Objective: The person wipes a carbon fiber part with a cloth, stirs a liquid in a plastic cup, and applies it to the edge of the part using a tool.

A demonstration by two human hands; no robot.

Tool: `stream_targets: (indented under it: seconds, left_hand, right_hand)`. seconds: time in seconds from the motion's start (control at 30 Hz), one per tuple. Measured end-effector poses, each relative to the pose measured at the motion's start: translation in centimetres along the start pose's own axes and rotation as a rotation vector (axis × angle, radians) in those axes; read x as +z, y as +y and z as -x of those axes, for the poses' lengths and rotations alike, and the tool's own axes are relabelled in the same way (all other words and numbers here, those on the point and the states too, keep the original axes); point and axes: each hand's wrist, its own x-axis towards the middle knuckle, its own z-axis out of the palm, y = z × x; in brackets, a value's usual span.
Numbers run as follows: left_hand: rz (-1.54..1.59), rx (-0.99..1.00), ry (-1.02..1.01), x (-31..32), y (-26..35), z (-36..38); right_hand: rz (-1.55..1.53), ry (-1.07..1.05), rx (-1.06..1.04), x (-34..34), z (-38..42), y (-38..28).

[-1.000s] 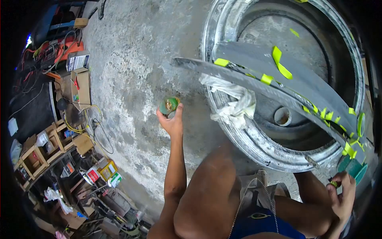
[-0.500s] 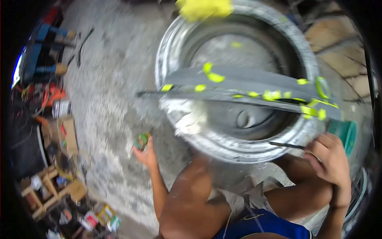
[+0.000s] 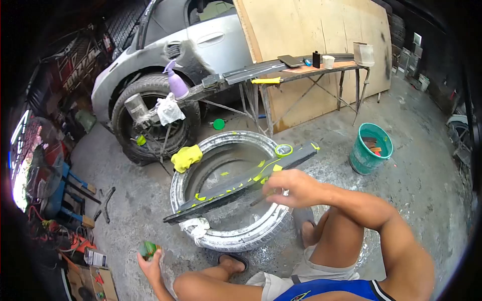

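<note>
A long grey trim strip [image 3: 236, 186] with bits of yellow-green tape lies across a tire [image 3: 228, 245] smeared with white on the floor. My right hand [image 3: 291, 188] is over the tire's right side, close to the strip, its fingers closed on a thin dark stick-like tool [image 3: 257, 201]; its kind cannot be made out. My left hand [image 3: 150, 265], out to the left, is curled round a small green object [image 3: 148, 249] with a touch of red. A tape roll [image 3: 283, 150] rests on the strip's right end. On the rim lie a yellow cloth [image 3: 186, 158] and a white rag [image 3: 195, 228].
A teal bucket [image 3: 360, 156] with several pieces inside stands to the right. Ahead are a silver car [image 3: 221, 39], a narrow metal-legged bench [image 3: 296, 75] and a wooden board [image 3: 316, 25]. A purple spray bottle [image 3: 176, 84] stands by the car wheel. Clutter lines the left.
The view has tilted up, bringing the car and bench into sight. My right hand has moved from beside the tire to over it, near the strip. The left still holds the green object.
</note>
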Motion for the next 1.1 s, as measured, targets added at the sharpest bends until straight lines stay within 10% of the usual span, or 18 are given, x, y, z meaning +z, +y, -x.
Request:
stream_targets:
  seconds: [0.37,0.67,1.1]
  left_hand:
    - [0.136,0.114,-0.388,9.9,13.2,0.3]
    - [0.097,0.167,-0.593,21.5,8.1,5.7]
    - [-0.229,0.221,-0.591,22.6,6.0,9.4]
  right_hand:
    - [-0.417,0.133,0.065,3.0,-3.8,2.5]
    - [-0.525,0.198,0.500,10.9,2.1,7.4]
    - [-0.458,0.285,0.374,9.3,5.5,2.6]
